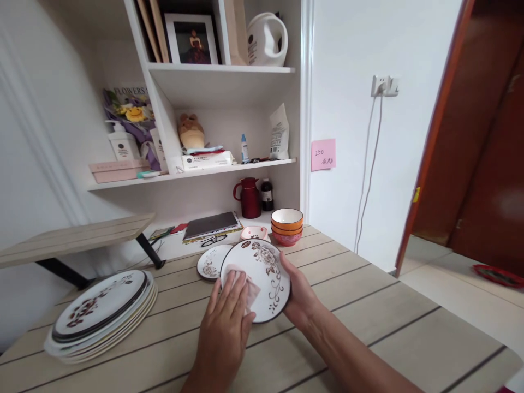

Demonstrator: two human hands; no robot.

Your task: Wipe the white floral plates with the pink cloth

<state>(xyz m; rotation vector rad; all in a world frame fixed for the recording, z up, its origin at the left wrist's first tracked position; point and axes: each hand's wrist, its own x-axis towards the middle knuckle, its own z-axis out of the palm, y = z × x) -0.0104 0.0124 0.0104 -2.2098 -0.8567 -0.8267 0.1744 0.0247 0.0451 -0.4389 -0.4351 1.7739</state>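
A round white plate (262,273) with a dark rim and brown flower pattern is held up, tilted, above the table. My right hand (301,295) grips its right edge, thumb on the face and the other fingers hidden behind. My left hand (227,311) presses a pale pink tissue (251,289) flat against the plate's left face, fingers laid over it. Behind the held plate, a similar flowered plate (210,262) lies on the table, partly covered from view. To the left stands a stack of plates (102,311), the top one oval with brown flowers.
Stacked bowls (286,226), orange above pink-red, stand at the back beside a small pink-patterned dish (254,233). Behind are a dark red jug (249,197), a dark bottle (267,195), a laptop (213,224) and glasses (213,240). A raised wooden stand (82,234) is at left, under shelves.
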